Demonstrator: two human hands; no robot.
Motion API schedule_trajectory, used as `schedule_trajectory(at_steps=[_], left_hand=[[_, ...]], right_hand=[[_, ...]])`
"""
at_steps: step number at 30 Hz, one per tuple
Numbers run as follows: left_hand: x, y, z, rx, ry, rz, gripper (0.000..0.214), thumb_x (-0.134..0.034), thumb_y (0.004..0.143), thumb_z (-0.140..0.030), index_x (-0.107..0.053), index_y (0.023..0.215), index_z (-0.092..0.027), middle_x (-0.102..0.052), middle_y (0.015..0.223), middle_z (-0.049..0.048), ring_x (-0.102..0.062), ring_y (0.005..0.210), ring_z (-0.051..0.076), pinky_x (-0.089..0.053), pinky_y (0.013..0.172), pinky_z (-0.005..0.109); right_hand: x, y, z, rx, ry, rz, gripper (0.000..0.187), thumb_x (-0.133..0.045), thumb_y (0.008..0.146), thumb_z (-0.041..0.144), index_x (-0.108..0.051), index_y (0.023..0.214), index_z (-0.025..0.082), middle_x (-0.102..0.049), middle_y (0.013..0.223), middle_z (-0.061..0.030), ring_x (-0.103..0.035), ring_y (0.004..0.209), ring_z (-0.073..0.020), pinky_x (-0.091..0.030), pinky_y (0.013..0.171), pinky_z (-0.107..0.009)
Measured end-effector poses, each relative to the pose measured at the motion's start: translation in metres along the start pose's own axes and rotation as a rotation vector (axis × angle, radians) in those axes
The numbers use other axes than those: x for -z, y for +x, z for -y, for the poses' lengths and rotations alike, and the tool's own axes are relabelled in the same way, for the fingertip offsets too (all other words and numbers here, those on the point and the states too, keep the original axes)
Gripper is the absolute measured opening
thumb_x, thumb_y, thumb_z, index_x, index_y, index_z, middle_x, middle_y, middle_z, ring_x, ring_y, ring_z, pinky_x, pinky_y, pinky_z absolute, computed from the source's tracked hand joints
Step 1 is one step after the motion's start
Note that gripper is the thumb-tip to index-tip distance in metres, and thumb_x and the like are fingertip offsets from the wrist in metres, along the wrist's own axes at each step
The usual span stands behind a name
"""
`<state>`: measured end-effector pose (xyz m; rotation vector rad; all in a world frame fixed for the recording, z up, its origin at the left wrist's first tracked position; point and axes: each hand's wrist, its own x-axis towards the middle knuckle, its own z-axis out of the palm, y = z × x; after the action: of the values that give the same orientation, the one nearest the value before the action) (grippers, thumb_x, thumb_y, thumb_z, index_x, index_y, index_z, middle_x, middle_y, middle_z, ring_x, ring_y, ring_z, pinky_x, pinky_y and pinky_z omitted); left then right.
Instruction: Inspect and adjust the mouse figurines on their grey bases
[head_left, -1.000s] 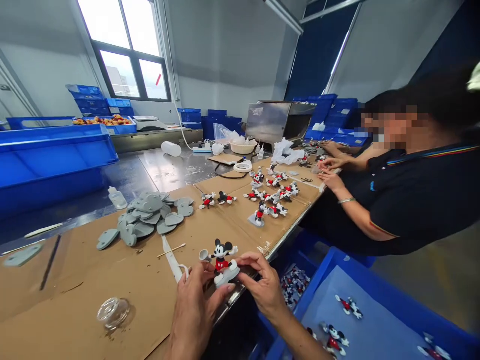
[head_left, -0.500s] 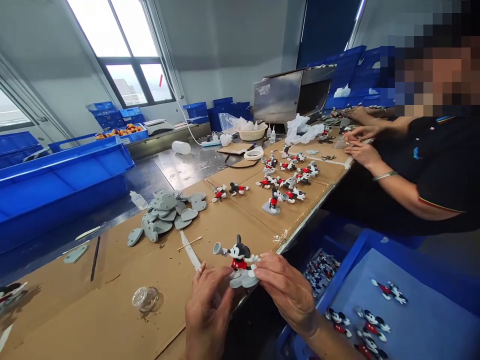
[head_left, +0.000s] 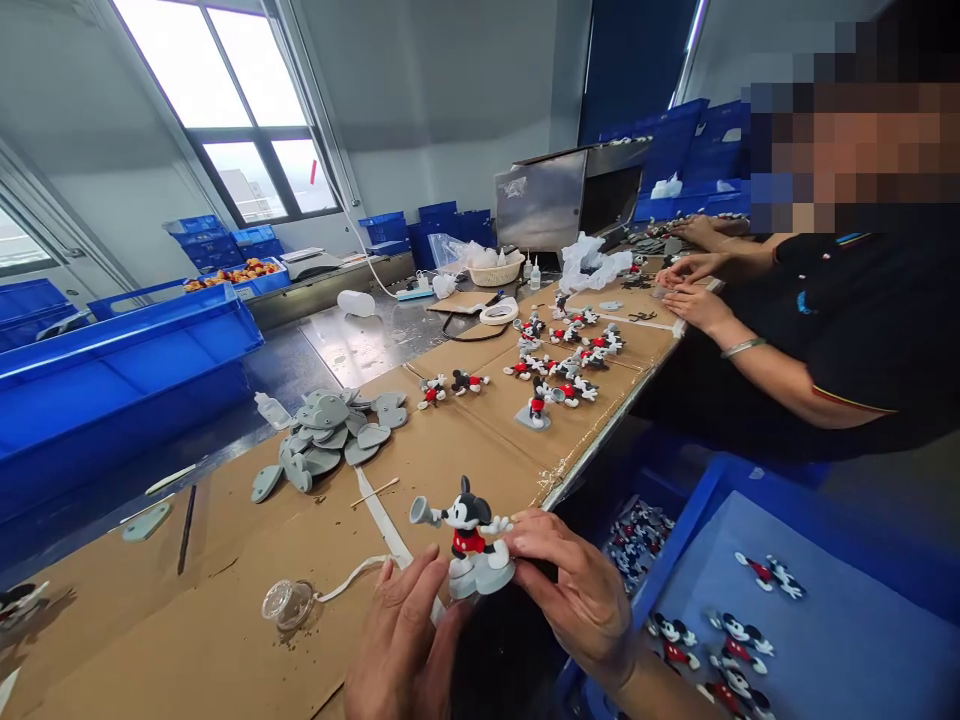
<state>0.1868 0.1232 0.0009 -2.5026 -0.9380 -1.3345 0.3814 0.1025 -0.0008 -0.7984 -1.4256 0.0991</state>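
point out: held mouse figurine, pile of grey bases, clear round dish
mouse figurine (head_left: pixel 470 541): head view, red shorts.
pile of grey bases (head_left: pixel 330 435): head view, middle of heap.
clear round dish (head_left: pixel 286 604): head view, centre.

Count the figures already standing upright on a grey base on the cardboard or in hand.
2. One figure stands on its base, held between the left hand and right hand. Another standing figure is farther along the cardboard. The cluster beyond may hide more.
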Motion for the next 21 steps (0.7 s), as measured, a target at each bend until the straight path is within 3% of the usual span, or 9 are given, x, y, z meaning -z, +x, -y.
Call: schedule_trajectory(at_steps=[3, 8, 13, 16, 21], left_hand=[[-0.002, 0.006, 0.003, -0.105, -0.149, 0.026, 0.042, -0.062, 0.086, -0.003, -0.056, 0.125, -0.016, -0.071, 0.112, 0.0059, -0.065, 0.107, 0.015, -0.041, 0.112, 0.032], [-0.001, 0.008, 0.000, -0.068, -0.218, -0.026, 0.051, -0.058, 0.083, 0.008, -0.058, 0.126, -0.020, -0.070, 0.107, 0.0049, -0.063, 0.110, 0.016, -0.044, 0.112, 0.038], [0.004, 0.014, -0.006, -0.093, -0.203, -0.049, 0.053, -0.058, 0.082, 0.009, -0.059, 0.126, -0.021, -0.072, 0.102, 0.0042, -0.064, 0.105, 0.018, -0.045, 0.110, 0.044], [0.004, 0.021, -0.009, -0.109, -0.220, -0.045, 0.047, -0.058, 0.083, 0.007, -0.062, 0.121, -0.021, -0.071, 0.095, 0.0032, -0.066, 0.094, 0.017, -0.045, 0.109, 0.048], [0.003, 0.034, -0.015, -0.168, -0.237, -0.035, 0.040, -0.059, 0.080, 0.011, -0.065, 0.110, -0.015, -0.068, 0.087, 0.0043, -0.062, 0.087, 0.016, -0.044, 0.109, 0.051]], right_hand=[[-0.002, 0.002, 0.006, 0.035, 0.030, 0.019, 0.037, -0.062, 0.090, 0.009, -0.059, 0.119, 0.032, -0.073, 0.088, -0.0020, -0.070, 0.081, -0.0189, -0.058, 0.086, -0.041], [0.001, 0.010, 0.013, 0.127, 0.015, 0.081, 0.042, -0.058, 0.093, 0.010, -0.057, 0.128, 0.032, -0.072, 0.088, -0.0038, -0.069, 0.080, -0.0186, -0.057, 0.083, -0.040], [0.011, 0.019, 0.015, 0.198, -0.077, 0.217, 0.040, -0.060, 0.094, 0.017, -0.058, 0.131, 0.031, -0.073, 0.104, -0.0086, -0.068, 0.092, -0.0205, -0.055, 0.077, -0.035], [0.016, 0.022, 0.016, 0.177, -0.067, 0.262, 0.029, -0.057, 0.096, 0.022, -0.062, 0.125, 0.028, -0.073, 0.102, -0.0086, -0.068, 0.092, -0.0197, -0.055, 0.080, -0.034], [0.021, 0.023, 0.019, 0.094, -0.005, 0.212, 0.014, -0.058, 0.096, 0.025, -0.069, 0.105, 0.027, -0.074, 0.089, -0.0054, -0.066, 0.081, -0.0185, -0.053, 0.077, -0.034]])
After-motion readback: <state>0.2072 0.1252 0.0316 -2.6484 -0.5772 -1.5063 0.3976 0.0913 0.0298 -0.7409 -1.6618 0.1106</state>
